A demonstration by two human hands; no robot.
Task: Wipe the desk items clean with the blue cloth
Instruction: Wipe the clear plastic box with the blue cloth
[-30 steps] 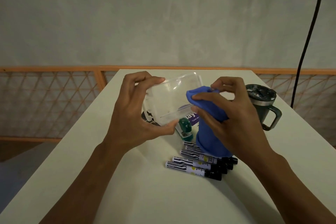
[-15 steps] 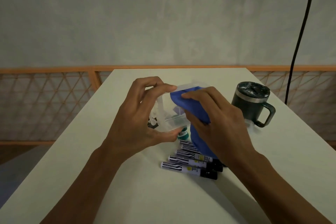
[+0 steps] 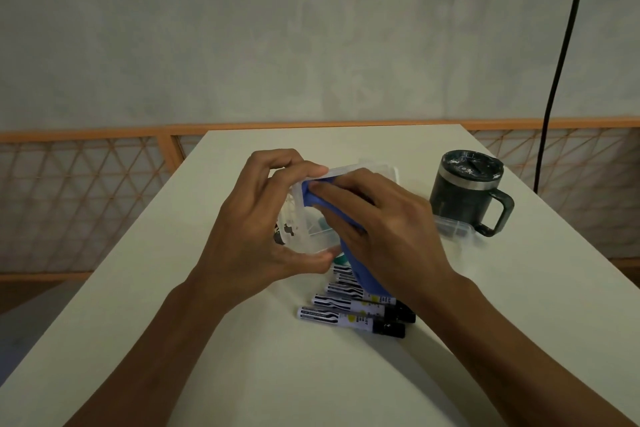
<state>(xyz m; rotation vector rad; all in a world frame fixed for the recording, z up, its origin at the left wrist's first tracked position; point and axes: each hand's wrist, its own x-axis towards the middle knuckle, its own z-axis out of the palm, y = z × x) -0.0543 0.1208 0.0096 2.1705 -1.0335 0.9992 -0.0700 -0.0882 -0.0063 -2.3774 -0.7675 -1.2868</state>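
Here, the left hand (image 3: 256, 229) is gripping a clear plastic container (image 3: 313, 236), with its fingers curling over the top edge and its thumb pressing up under the lower edge. It is holding the container tilted above the counter (image 3: 214, 367). The right hand (image 3: 384, 229) is clutching the blue cloth (image 3: 311, 197) and pressing a bunched part of it into the container near the upper left corner. The fingers are lying over the cloth, and the rest of it is hanging down from under the palm toward the counter. The thumb is hiding beneath the hand.

Just below the hands, a small green thing (image 3: 341, 258) is peeking out, too covered to identify. Nearer the person, several markers (image 3: 349, 314) with black and white barrels are lying side by side, their black caps pointing right, and the cloth's hanging end is overlapping the farthest ones. To the right, a dark mug (image 3: 464, 191) with a metal band and a lid is standing upright, its handle facing right. A clear lid (image 3: 453, 229) is lying flat just beside its base. Beyond the counter, an orange lattice railing (image 3: 86, 201) is running along a pale wall, and a black cable (image 3: 561, 62) is hanging down at right.
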